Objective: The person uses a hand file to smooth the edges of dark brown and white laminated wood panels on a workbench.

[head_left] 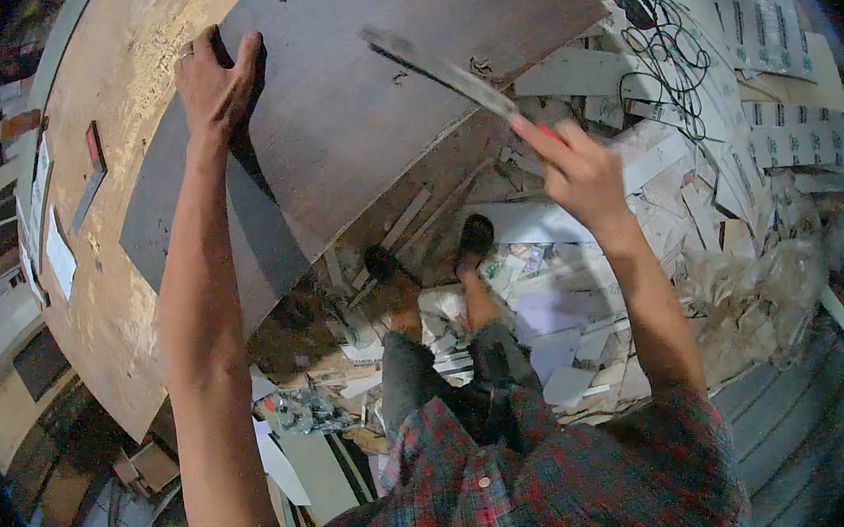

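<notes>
A large dark grey sheet (pixel 351 139) lies slanting across the tan board of the work surface. My left hand (pixel 216 86) rests near the sheet's far left edge, its thumb and fingers spread and pressing down with nothing in them. Closed around a red handle, my right hand (pixel 585 177) is raised just off the sheet's near right edge. From that handle a long, narrow grey blade (pixel 446 79) reaches over the sheet. Motion blurs the blade, so its exact kind is unclear. Small dark shavings (pixel 478 65) lie on the sheet close to it.
A red-and-grey try square (pixel 91 177) lies on the tan board (pixel 104 301) at the left. Coiled black cable (pixel 671 66) tops the pale panels at right. Offcuts and scraps (pixel 548 323) litter the floor around my feet; clear plastic wrapping (pixel 757 304) is heaped at the right.
</notes>
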The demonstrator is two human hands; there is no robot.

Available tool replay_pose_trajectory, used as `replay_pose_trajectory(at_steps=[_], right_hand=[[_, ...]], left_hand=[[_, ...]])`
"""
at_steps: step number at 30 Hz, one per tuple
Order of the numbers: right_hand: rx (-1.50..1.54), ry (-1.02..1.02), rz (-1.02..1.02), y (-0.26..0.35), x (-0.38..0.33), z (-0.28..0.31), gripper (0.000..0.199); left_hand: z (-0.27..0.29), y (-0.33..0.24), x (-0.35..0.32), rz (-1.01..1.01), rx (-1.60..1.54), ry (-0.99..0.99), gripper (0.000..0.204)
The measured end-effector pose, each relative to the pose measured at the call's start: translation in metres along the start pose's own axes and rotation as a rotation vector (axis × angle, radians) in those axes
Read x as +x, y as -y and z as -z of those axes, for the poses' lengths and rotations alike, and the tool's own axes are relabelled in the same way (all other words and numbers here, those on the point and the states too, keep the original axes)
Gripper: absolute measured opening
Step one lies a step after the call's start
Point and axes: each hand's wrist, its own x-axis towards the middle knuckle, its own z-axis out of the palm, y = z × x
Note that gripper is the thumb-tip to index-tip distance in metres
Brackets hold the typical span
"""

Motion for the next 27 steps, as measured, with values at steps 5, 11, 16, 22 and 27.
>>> replay_pose_trajectory(at_steps=[5,11,16,22,27], right_hand=[[-0.014,0.043,-0.011,0.007,-0.01,0.012,0.058],[-0.068,0.077,0.02,-0.024,-0.063,0.015,0.06],[-0.001,-0.032,0.012,-0.019,0.025,0.013,0.057],[-0.077,0.094,-0.018,-0.039,-0.072,0.032,0.06],[-0.052,-0.165,0.058,-0.055,0.044,0.003,0.063]], left_hand=[[0.004,0.009,-0.001,0.019,0.063,0.008,0.07],[0.0,0.006,-0.006,-0.015,0.014,-0.033,0.068],[-0.002,0.013,0.003,-0.044,0.034,-0.014,0.067],[0.005,0.007,-0.003,0.004,0.005,-0.02,0.066],[0.003,0.007,0.004,-0.028,-0.051,-0.015,0.066]])
